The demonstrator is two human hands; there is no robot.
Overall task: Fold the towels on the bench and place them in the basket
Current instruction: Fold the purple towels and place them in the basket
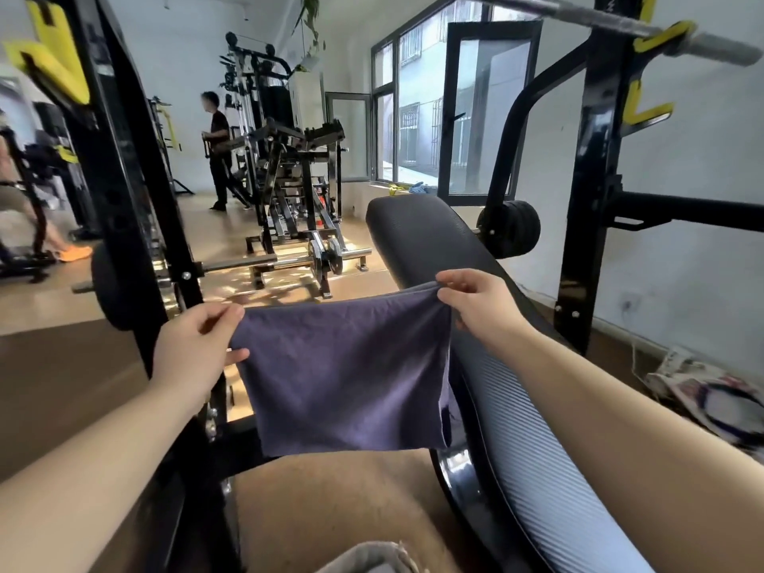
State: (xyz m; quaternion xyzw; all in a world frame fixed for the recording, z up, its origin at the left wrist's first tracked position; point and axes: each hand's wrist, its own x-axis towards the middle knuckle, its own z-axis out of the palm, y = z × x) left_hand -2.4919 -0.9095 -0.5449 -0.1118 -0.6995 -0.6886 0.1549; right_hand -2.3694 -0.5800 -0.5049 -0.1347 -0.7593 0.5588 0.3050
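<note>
A dark purple towel [347, 374] hangs in the air, doubled over, in front of me. My left hand [198, 345] pinches its upper left corner. My right hand [479, 308] pinches the upper right corner, just above the black padded bench [434, 241]. The towel's lower edge hangs free above the floor, left of the bench. A pale cloth edge [368, 558] shows at the bottom of the view. No basket is in view.
A black rack upright [124, 179] stands close on the left, another [591, 200] on the right, with a barbell [620, 22] overhead. Weight machines [289, 179] and a standing person [217, 150] are further back. Crumpled paper [703, 390] lies on the floor at right.
</note>
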